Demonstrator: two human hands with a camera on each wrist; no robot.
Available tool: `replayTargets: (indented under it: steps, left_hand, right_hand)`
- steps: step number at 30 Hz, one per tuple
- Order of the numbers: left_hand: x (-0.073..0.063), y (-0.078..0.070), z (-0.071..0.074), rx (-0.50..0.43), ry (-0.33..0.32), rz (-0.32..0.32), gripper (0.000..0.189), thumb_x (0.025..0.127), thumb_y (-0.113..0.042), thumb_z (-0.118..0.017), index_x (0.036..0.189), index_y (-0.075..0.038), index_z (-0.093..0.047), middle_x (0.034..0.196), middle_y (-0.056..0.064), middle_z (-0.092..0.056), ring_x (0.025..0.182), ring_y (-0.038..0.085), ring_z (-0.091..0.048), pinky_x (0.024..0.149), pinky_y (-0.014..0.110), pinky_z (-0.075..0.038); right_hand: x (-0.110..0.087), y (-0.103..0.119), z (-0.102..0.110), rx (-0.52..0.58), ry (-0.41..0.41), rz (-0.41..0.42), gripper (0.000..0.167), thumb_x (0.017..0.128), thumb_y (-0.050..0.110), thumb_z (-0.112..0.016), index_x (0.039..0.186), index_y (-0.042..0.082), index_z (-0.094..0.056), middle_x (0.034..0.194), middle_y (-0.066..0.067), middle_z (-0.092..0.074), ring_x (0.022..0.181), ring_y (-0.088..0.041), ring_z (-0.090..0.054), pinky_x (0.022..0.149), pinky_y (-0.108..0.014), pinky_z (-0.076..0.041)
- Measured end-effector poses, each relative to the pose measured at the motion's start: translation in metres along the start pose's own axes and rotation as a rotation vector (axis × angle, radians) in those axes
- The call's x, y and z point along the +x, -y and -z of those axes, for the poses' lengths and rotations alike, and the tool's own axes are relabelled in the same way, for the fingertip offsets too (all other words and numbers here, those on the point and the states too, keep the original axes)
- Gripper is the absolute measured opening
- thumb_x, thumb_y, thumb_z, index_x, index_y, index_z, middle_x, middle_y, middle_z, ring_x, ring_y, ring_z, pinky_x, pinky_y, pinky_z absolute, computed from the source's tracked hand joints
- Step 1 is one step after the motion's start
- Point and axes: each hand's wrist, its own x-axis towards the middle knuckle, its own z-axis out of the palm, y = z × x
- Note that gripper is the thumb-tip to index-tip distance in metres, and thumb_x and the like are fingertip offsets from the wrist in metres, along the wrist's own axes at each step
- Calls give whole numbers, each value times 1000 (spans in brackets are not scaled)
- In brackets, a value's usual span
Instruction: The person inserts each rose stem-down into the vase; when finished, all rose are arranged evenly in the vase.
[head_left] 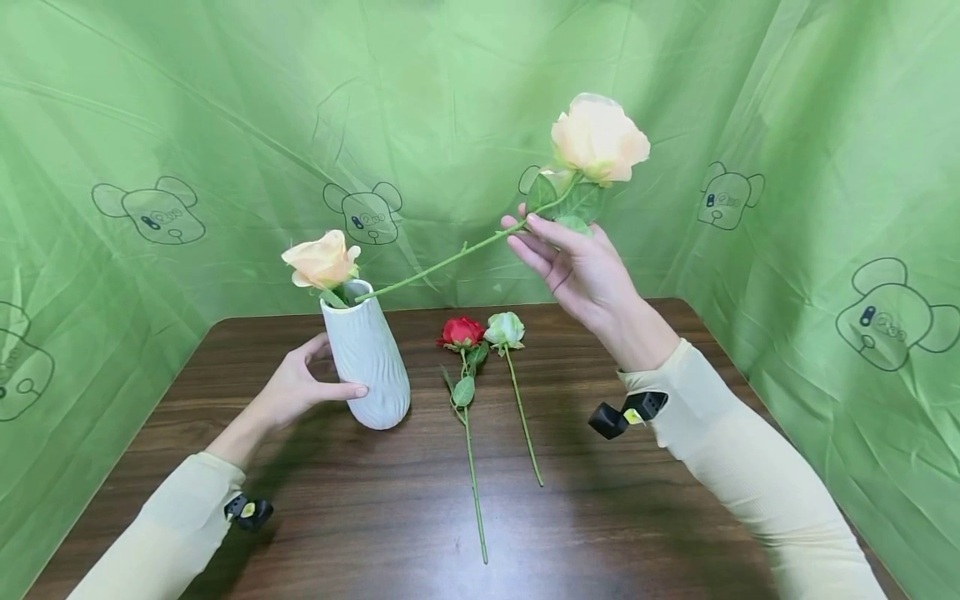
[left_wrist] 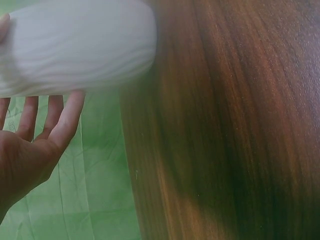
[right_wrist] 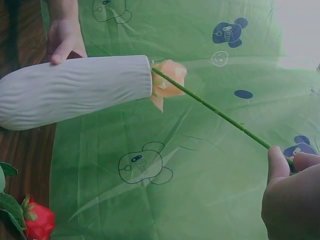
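Observation:
My left hand grips a white ribbed vase around its lower side, thumb across the front. The vase leans a little to the left, and a peach rose stands in its mouth. Up on the right, my right hand pinches the green stem of a second peach rose just below its leaves. That stem slants down to the left, with its cut end right at the vase rim in the head and right wrist views. In the left wrist view the fingers lie along the vase's side.
A red rose with leaves and a pale green rose lie side by side on the dark wooden table, right of the vase. Green cloth printed with bear heads hangs behind and on both sides.

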Motion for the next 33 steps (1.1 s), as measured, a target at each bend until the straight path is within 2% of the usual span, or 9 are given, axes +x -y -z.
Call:
replayTargets:
  steps: [6,11,13,15,18,22,26,28,33]
  left_hand:
    - [0,1,1,-4,-1,-1,76,76,-19,-92,142,-15,-54,126,7,-66,117,31,-61,90,32,-52]
    - [-1,2,2,-18,1,0,76,76,-19,-92,142,-15,-54,125,8,-67,117,35,-61,92,37,-52]
    - [-1,2,2,-18,2,2,75,77,-19,-92,142,-15,-54,125,7,-66,117,35,-61,92,37,-52]
    - [-1,2,2,-17,1,3,75,77,-19,-92,141,-15,-54,125,7,-66,116,34,-61,91,36,-53]
    - [-2,1,3,-16,1,7,75,77,-19,-91,141,-15,-54,126,7,-66,117,34,-61,90,31,-53]
    - [-2,0,2,-16,-1,9,74,77,-20,-92,141,-16,-54,125,7,-67,117,35,-61,89,32,-53]
    - [-2,-1,1,-21,2,9,75,76,-19,-92,141,-15,-54,126,7,-66,116,33,-61,92,41,-53]
    - [-1,-1,0,-24,4,9,75,76,-19,-92,141,-15,-54,126,8,-66,116,32,-61,92,41,-53]
    - [-1,1,1,-14,2,10,76,76,-20,-92,141,-16,-54,126,7,-66,115,29,-63,89,32,-52]
  right_hand:
    - [4,-5,-5,-29,-1,4,38,94,-12,-62,128,0,-49,109,-22,-70,110,-35,-69,98,-41,-51]
    - [6,-8,-10,-61,-7,1,78,95,-12,-61,152,9,-12,113,-23,-69,111,-35,-68,98,-41,-51]
    - [8,-11,-12,-72,-3,3,88,95,-12,-61,155,14,-1,113,-23,-69,110,-35,-69,99,-41,-51]
    - [10,-14,-13,-87,16,9,81,95,-12,-61,156,5,-10,111,-23,-69,108,-34,-70,98,-41,-51]
    - [13,-21,-16,-133,55,16,46,96,-11,-60,139,-7,-45,108,-23,-70,104,-31,-71,96,-40,-52]
    - [16,-31,-20,-158,79,-9,21,97,-10,-60,117,-4,-65,103,-21,-73,101,-30,-72,95,-40,-53]
    - [19,-36,-26,-173,43,-30,24,96,-8,-63,120,-6,-62,101,-21,-73,101,-31,-72,95,-40,-53]
    - [21,-36,-29,-196,30,-24,44,95,-7,-65,136,-9,-48,101,-22,-73,101,-32,-72,95,-41,-53]
    - [28,-35,-38,-280,49,11,65,95,-6,-65,147,-11,-27,103,-22,-72,101,-32,-72,95,-42,-54]
